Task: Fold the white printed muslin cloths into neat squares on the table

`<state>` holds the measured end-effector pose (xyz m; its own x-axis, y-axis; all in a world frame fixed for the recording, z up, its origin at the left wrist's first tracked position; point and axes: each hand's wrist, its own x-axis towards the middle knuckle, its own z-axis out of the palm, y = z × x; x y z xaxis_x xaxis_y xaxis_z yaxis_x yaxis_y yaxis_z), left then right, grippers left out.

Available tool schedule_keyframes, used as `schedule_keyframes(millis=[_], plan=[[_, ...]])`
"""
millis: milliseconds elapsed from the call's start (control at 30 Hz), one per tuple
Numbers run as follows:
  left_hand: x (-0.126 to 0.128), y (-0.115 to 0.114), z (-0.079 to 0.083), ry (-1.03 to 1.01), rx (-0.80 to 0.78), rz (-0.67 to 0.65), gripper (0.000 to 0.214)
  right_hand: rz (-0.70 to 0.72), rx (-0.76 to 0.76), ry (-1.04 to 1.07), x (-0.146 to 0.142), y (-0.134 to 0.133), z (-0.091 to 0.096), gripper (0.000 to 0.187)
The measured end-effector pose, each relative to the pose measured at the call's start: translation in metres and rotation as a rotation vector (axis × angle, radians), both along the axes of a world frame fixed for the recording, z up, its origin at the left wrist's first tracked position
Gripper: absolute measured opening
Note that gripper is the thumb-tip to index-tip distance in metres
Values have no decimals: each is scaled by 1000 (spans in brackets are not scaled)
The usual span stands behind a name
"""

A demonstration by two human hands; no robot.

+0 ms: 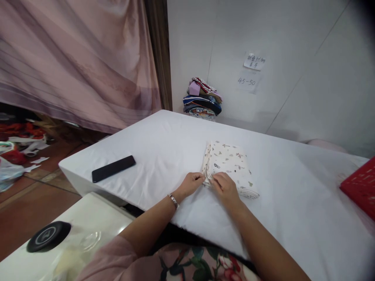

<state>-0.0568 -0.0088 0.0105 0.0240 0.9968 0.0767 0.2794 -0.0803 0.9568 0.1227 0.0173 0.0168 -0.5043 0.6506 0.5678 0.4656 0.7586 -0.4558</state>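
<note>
A folded cream cloth (231, 160) with a small scattered print lies in several layers on the white-covered table (164, 152). At its near left corner, my left hand (191, 182) pinches the edge of the layers between thumb and fingers. Just to the right, my right hand (225, 189) is closed on the cloth's near edge, with its fingertips on the upper layers. The two hands are close together, a small gap apart. Part of the cloth's near side is hidden behind my right hand.
A black phone-like slab (113, 168) lies on the table's left part. Folded fabrics (202, 99) are stacked beyond the far edge. A red basket (360, 189) stands at the right edge. A round black object (49, 236) sits on a lower white surface at left.
</note>
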Motion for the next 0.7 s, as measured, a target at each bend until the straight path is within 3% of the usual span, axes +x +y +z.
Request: schedule_keyframes(millis=[167,267,433,533,700], plan=[[3,-1,3,-30,-9,-14,24,-1,43,-110,-3,0,-3,23],[3,-1,4,-59,-5,-15,27,-48,-17,-62,-4,-1,-5,19],[-1,1,3,-35,-16,214,29,-72,-131,108,-2,1,-5,18],[-2,-1,1,111,-7,265,33,-89,-62,147,1,4,3,19],[3,-6,4,379,20,203,32,-116,154,69,4,8,28,21]])
